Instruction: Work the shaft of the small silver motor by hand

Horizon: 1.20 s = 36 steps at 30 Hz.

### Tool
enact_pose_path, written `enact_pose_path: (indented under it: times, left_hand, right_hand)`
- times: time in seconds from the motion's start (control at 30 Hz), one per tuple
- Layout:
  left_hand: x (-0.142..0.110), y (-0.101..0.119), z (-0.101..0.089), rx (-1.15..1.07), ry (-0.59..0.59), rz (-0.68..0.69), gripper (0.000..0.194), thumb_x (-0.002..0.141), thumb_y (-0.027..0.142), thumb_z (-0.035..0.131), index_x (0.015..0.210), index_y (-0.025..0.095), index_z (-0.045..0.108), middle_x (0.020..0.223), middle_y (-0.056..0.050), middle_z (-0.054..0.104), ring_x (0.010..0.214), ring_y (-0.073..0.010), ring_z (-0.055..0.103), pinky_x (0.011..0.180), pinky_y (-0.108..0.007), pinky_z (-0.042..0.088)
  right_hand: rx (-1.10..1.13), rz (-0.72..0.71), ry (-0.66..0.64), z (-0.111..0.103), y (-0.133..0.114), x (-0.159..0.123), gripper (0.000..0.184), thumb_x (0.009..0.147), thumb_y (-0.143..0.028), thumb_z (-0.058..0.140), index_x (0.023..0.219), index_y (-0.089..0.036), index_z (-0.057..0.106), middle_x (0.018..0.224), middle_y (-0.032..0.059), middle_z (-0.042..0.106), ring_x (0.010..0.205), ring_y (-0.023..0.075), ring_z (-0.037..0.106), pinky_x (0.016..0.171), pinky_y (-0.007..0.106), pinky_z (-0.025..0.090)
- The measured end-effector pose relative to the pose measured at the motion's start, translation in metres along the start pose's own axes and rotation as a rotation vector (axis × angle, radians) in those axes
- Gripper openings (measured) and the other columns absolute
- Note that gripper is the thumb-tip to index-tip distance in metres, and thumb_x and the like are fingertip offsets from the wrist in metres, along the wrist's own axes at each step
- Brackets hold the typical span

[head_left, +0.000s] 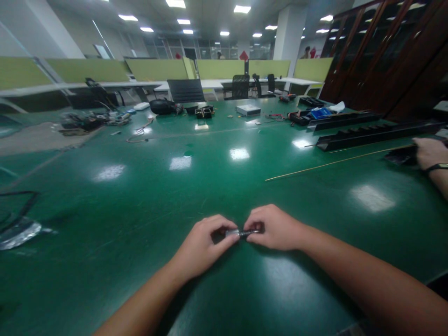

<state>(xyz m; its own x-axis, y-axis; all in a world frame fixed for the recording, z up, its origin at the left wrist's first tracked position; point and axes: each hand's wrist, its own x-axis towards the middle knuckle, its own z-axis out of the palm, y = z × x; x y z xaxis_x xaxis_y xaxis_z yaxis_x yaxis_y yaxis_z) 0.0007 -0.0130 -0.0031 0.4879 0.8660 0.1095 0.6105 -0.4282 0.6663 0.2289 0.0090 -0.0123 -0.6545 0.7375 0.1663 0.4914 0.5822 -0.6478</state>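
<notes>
A small slim rod-like piece [241,233], silvery at its left end and dark toward the right, lies level between my hands just above the green table [217,186]. My left hand [208,240] pinches the silvery end between thumb and fingers. On the dark end, the thumb and fingers of my right hand [275,228] are closed. The two hands almost meet, and their fingers cover parts of the piece, so its exact kind cannot be made out.
A co-worker's hand [432,153] rests on a dark part at the right edge. A thin brass-coloured rod [322,165] and long black channels [378,135] lie nearby. Farther back are a silver box [248,110], a black pouch [163,106] and a heap of cables [87,120]. Crumpled foil [21,235] sits left.
</notes>
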Motion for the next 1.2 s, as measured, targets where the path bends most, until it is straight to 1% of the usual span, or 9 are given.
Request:
enact_pose_path:
  times: [0.23,0.43,0.57,0.8,0.97,1.07,1.13,1.2]
  left_hand:
    - [0.0,0.001,0.0,0.001,0.001,-0.005,0.017,0.089,0.036,0.063,0.096,0.022,0.072,0.091,-0.002,0.07,0.084,-0.0177,0.063,0.077,-0.028,0.046]
    - [-0.001,0.002,-0.001,0.011,-0.002,0.0,0.017,0.09,0.035,0.062,0.096,0.023,0.072,0.09,-0.002,0.07,0.083,-0.0176,0.063,0.077,-0.028,0.046]
    - [0.0,0.002,-0.001,0.014,-0.001,-0.013,0.018,0.09,0.036,0.062,0.097,0.023,0.072,0.091,-0.002,0.071,0.084,-0.018,0.064,0.078,-0.029,0.046]
    - [-0.001,0.0,-0.001,0.016,-0.002,-0.015,0.017,0.089,0.036,0.063,0.097,0.024,0.072,0.093,-0.001,0.071,0.085,-0.0179,0.064,0.078,-0.028,0.047]
    - [-0.001,0.001,-0.001,0.007,-0.002,-0.013,0.018,0.089,0.037,0.063,0.096,0.023,0.072,0.093,-0.002,0.071,0.086,-0.0179,0.065,0.078,-0.028,0.047]
    - [0.0,0.002,-0.001,0.005,-0.006,-0.015,0.019,0.089,0.037,0.062,0.097,0.023,0.072,0.094,-0.002,0.071,0.086,-0.0181,0.065,0.078,-0.028,0.048]
    - [0.001,0.002,0.0,0.004,-0.005,-0.013,0.019,0.09,0.038,0.062,0.097,0.023,0.072,0.094,-0.002,0.071,0.086,-0.0181,0.065,0.078,-0.028,0.048]
    - [0.001,0.002,0.0,0.003,-0.002,-0.014,0.019,0.09,0.038,0.062,0.097,0.023,0.072,0.093,-0.002,0.071,0.086,-0.0182,0.064,0.078,-0.029,0.048]
  right_hand:
    - [-0.01,0.01,-0.023,-0.006,0.002,-0.001,0.013,0.075,-0.022,0.07,0.086,-0.018,0.073,0.077,0.0005,0.066,0.067,0.0111,0.058,0.062,0.022,0.042]
    - [-0.009,0.027,-0.078,-0.014,0.005,-0.002,0.012,0.074,-0.022,0.071,0.086,-0.018,0.073,0.079,0.0012,0.068,0.07,0.0117,0.059,0.064,0.022,0.043]
    - [-0.013,0.064,-0.103,-0.02,0.007,-0.003,0.012,0.074,-0.022,0.071,0.085,-0.018,0.073,0.077,0.0006,0.068,0.069,0.0116,0.06,0.063,0.022,0.044]
    - [0.027,0.151,-0.185,-0.031,0.009,-0.004,0.016,0.073,-0.024,0.072,0.087,-0.017,0.075,0.077,0.0019,0.069,0.067,0.012,0.061,0.06,0.022,0.044]
    - [0.078,0.188,-0.247,-0.041,0.019,-0.003,0.019,0.071,-0.026,0.074,0.087,-0.016,0.074,0.073,0.0012,0.068,0.065,0.0122,0.06,0.059,0.022,0.044]
    - [0.102,0.212,-0.26,-0.047,0.026,-0.004,0.021,0.07,-0.028,0.076,0.086,-0.015,0.074,0.072,0.001,0.067,0.065,0.0122,0.06,0.059,0.022,0.044]
    - [0.112,0.216,-0.264,-0.048,0.027,-0.004,0.021,0.07,-0.029,0.076,0.086,-0.015,0.074,0.071,0.001,0.067,0.064,0.0122,0.06,0.059,0.022,0.044]
    - [0.125,0.21,-0.266,-0.043,0.024,-0.003,0.022,0.071,-0.03,0.076,0.087,-0.015,0.075,0.071,0.0011,0.067,0.063,0.012,0.059,0.058,0.022,0.044]
